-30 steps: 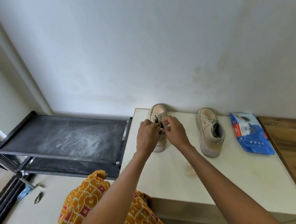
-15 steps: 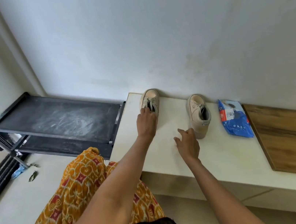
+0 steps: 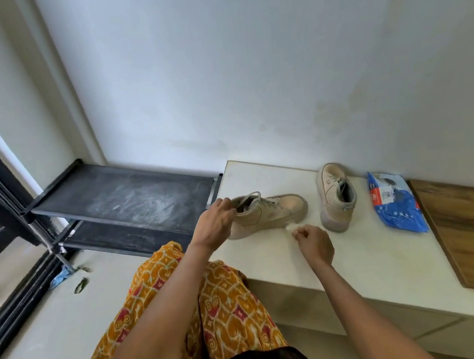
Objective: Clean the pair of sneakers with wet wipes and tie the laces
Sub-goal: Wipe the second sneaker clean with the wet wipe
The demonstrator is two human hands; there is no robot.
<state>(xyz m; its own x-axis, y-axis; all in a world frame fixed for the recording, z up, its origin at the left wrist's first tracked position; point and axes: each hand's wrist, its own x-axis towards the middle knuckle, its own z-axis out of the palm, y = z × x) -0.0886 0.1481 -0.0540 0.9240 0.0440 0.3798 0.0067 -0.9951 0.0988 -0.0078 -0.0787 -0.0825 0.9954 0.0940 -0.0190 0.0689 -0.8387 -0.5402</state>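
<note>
The left hand (image 3: 216, 224) grips the heel collar of a beige sneaker (image 3: 268, 213), which lies sideways on the pale ledge (image 3: 364, 255), toe toward three o'clock. The right hand (image 3: 316, 243), at the shoe's five o'clock, pinches a small white wad (image 3: 290, 227) against the sole. The second sneaker (image 3: 336, 196) stands at two o'clock, a blue wet-wipes pack (image 3: 397, 207) just beside it.

left hand (image 3: 213, 224) gripping, right hand (image 3: 314, 243) pinching
</note>
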